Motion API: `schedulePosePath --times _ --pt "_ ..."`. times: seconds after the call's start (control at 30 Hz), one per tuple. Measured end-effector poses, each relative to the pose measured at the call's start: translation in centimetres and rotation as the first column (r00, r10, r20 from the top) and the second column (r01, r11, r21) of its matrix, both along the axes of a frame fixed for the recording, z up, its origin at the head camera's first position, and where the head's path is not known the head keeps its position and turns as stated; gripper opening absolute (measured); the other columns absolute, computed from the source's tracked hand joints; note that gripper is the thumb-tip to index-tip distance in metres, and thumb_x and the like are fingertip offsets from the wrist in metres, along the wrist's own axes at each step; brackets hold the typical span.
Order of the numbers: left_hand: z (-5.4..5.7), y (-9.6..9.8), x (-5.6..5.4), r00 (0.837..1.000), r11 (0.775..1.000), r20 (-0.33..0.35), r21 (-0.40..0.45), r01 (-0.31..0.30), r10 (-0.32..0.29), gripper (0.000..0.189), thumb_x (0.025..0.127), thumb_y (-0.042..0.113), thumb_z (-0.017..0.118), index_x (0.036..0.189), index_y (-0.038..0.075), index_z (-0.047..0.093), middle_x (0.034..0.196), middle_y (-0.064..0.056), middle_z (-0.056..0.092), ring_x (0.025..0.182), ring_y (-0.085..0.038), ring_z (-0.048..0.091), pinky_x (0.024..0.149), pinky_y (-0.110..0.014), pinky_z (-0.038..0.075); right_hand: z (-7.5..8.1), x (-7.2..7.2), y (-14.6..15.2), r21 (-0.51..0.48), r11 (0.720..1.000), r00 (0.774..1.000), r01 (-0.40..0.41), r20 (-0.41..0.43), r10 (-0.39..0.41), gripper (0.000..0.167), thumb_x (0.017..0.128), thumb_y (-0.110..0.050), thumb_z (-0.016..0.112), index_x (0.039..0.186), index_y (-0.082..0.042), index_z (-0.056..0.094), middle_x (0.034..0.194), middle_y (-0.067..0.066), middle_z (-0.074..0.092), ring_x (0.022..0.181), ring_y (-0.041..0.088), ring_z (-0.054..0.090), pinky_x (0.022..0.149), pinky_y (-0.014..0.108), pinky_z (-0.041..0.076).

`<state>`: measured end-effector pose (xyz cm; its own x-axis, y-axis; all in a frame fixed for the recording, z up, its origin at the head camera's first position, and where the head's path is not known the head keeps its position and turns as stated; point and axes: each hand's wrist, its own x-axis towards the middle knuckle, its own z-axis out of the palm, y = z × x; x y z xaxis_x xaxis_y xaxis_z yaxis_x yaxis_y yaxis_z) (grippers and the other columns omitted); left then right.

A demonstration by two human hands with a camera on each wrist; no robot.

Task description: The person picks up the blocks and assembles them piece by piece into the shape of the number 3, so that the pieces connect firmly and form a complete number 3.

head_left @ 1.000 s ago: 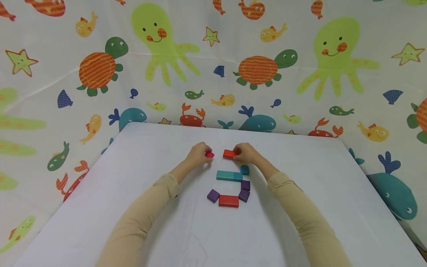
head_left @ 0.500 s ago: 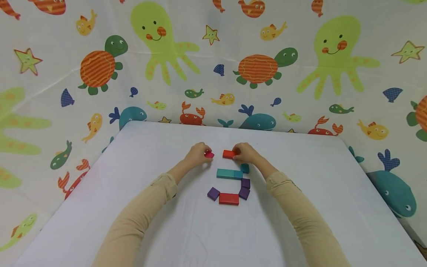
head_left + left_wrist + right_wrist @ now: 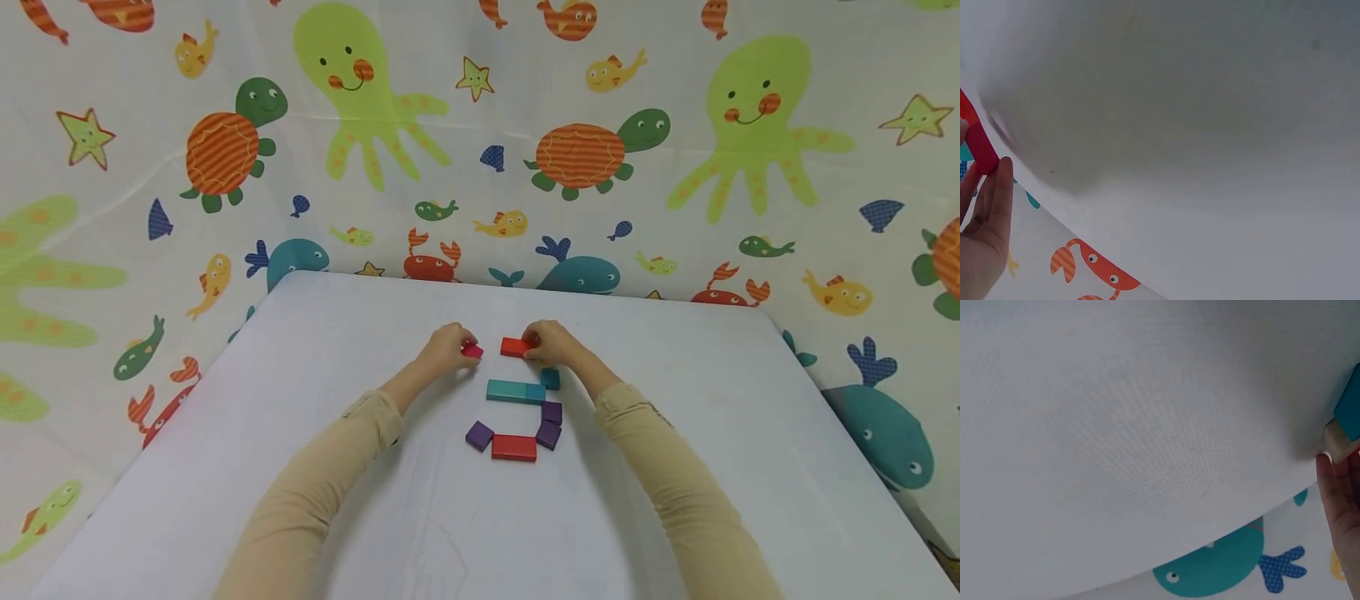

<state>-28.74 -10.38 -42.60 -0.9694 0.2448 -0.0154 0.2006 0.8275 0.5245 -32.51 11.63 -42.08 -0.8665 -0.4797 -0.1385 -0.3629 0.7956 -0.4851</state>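
In the head view my left hand (image 3: 444, 350) pinches a small pink-red block (image 3: 472, 352) between thumb and fingers. Across a short gap, the fingers of my right hand (image 3: 553, 342) hold the right end of an orange-red rectangular block (image 3: 513, 347). A dark teal block (image 3: 551, 379) lies just below the right hand, touching a row made of a long turquoise block (image 3: 506, 390) and a small blue one (image 3: 536, 393). In the right wrist view a pale wood-coloured piece (image 3: 1336, 442) shows at the right fingertips, beside a teal block (image 3: 1350, 406).
Two purple blocks (image 3: 549, 435) curve down to a red rectangular block (image 3: 514, 448), with another purple block (image 3: 479, 436) at its left end. They lie on a white-covered table (image 3: 675, 367). Behind hangs a sea-animal printed cloth (image 3: 480, 125).
The left hand has shifted very slightly down with the pink-red block. The right hand stays on the orange-red block, and the other blocks keep their arrangement.
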Motion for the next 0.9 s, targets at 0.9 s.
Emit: schedulePosePath --times 0.9 --pt "-0.4 2.6 -1.5 0.998 0.999 0.054 0.050 0.014 -0.016 0.038 0.084 0.013 0.070 0.120 0.003 0.063 0.118 -0.014 0.062 0.106 -0.025 0.054 0.091 -0.034 0.050 0.9 -0.2 -0.9 0.092 0.995 0.999 0.041 0.017 -0.043 0.035 0.085 -0.012 0.069 0.116 0.002 0.062 0.113 0.017 0.063 0.104 0.027 0.054 0.099 0.038 0.046"
